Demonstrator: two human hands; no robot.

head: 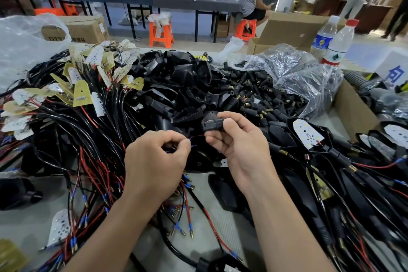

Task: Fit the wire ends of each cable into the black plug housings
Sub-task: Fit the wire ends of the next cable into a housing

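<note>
The right fingers hold a plug housing just above a wire end pinched in the left fingers. Behind the fingers a heap of housings lies on the surface. Left of them sprawl cables, to their right fitted units. Behind those sit a bag of connectors and two bottles.

Beyond grip: heap of black housings, close. Left of grip: dense cable tangle. Right: fitted assemblies. Near side: grey tabletop passable, with loose wires crossing it.
</note>
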